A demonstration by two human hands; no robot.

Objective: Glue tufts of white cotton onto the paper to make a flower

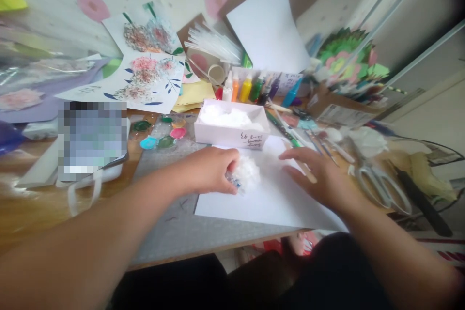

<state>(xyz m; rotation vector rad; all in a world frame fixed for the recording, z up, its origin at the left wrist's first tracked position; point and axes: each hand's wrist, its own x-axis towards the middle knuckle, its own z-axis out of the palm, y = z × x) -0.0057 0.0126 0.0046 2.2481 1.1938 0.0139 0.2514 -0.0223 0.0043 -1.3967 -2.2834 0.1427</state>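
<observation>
My left hand (212, 169) is curled round a crumpled white wad (249, 174), like plastic wrap or cotton, with a small blue-marked piece under the fingers. It rests on a white paper sheet (269, 198) lying on a grey cutting mat (174, 223). My right hand (319, 174) lies flat on the sheet's right side, fingers stretched out and apart, holding nothing. Just beyond the hands stands a white cardboard box (232, 131) filled with white fluffy material.
A paint palette (163, 133) with coloured wells sits left of the box. Glue and paint bottles (247, 88) stand behind it. Scissors (381, 181), brushes and pens (290, 131) lie at the right. Flower pictures (145, 77) and a blurred-out device (92, 138) are at the left.
</observation>
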